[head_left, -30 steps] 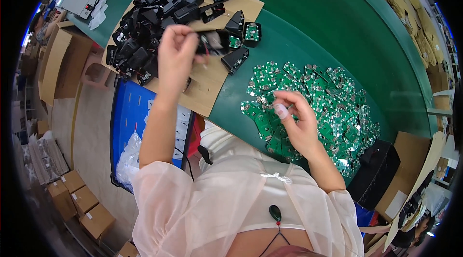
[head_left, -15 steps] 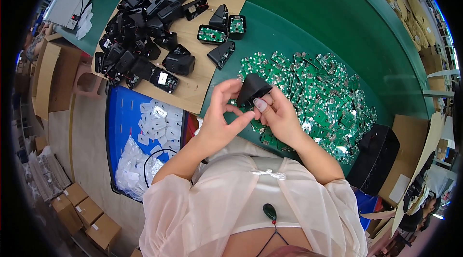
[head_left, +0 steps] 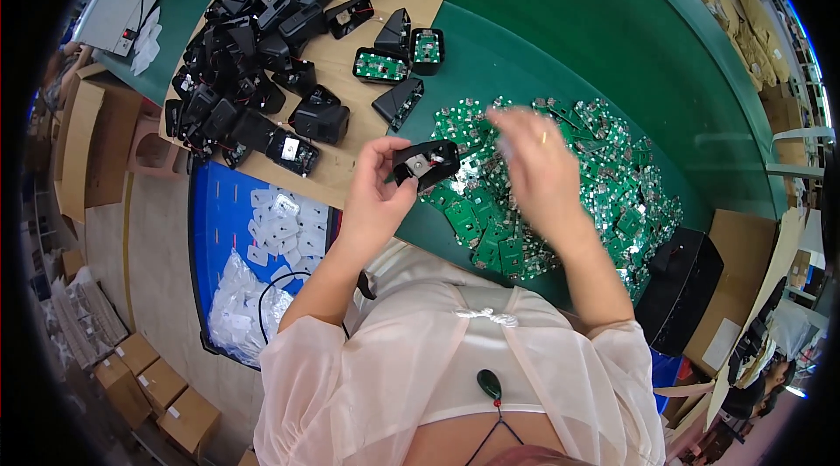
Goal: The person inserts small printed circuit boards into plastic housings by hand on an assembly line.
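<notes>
“Starting from the left, anything to note?”

“Black housings (head_left: 254, 55), heaped on a cardboard sheet (head_left: 360, 135) over the green bench (head_left: 499, 55), overlapping too densely to sort one from another.”

“Toward the middle?”

“Left hand (head_left: 374, 190), with the left end of a single black shell (head_left: 430, 172) pinched in its grip, thumb in front, other fingers partly hidden.”

“Placed where, and looking how?”

“Above the bench near its front edge, between the heap and the green circuit boards (head_left: 612, 203). Dark, box-like, hollow side up, with a pale metallic square (head_left: 420, 166) inside and a spot of white and red beside it.”

“Hard to read?”

“Deep inside: too dark for detail. Then, farther right, the right hand (head_left: 542, 170), blurred over the boards and partly covering them: impossible to tell a spread grip from a pinching one, or to see anything held.”

“And at the far right?”

“A black box (head_left: 681, 291), inside too dark to make out.”
</notes>
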Demonstrator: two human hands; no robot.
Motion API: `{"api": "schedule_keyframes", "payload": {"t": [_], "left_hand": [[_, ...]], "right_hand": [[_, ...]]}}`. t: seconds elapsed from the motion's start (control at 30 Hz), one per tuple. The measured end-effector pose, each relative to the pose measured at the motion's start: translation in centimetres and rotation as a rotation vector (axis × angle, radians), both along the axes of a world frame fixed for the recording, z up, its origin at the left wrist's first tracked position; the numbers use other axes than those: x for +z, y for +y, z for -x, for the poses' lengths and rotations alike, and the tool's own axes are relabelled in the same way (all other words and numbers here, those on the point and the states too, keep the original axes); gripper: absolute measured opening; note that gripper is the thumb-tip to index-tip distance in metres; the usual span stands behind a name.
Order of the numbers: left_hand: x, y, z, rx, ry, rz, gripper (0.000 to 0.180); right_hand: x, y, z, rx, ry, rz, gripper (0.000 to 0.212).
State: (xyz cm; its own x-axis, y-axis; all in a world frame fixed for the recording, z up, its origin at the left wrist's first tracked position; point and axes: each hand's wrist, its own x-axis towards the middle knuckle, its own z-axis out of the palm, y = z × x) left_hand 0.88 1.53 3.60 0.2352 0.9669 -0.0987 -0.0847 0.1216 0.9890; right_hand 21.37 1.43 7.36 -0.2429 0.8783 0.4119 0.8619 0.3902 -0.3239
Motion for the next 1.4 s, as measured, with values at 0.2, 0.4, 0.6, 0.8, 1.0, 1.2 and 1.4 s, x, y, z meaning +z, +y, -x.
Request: {"api": "schedule_keyframes", "payload": {"t": [0.2, 0.4, 0.6, 0.8, 1.0, 1.2, 1.4], "left_hand": [[1.8, 0.5, -1.2, -0.079, -0.301, 0.348, 0.05], [0.5, 0.0, -1.7, -0.043, -0.377, 0.299, 0.037], [-0.1, -0.2, -2.2, -0.026, -0.216, 0.168, 0.028], [-0.2, -0.8, -3.9, 0.068, -0.133, -0.026, 0.022], [-0.5, -1.2, -4.0, 0.092, 0.093, -0.247, 0.023], [-0.4, -1.6, -4.1, 0.104, 0.166, -0.287, 0.025], [0.7, -1.4, -3.8, 0.004, -0.13, -0.194, 0.025]], "right_hand": [[-2.2, 4.6, -3.6, 0.149, -0.394, 0.17, 0.039], [0.9, 4.2, -5.0, 0.026, -0.402, 0.135, 0.017], [2.5, -0.1, -4.3, -0.243, 0.62, 0.458, 0.013], [1.7, -4.4, 0.7, -0.023, 1.403, 0.671, 0.005], [1.4, -4.7, 1.7, 0.001, 1.512, 0.748, 0.008], [1.1, -5.0, 1.8, 0.001, 1.541, 0.796, 0.01], [0.3, -5.5, 1.2, -0.109, 1.472, 0.79, 0.009]]}}
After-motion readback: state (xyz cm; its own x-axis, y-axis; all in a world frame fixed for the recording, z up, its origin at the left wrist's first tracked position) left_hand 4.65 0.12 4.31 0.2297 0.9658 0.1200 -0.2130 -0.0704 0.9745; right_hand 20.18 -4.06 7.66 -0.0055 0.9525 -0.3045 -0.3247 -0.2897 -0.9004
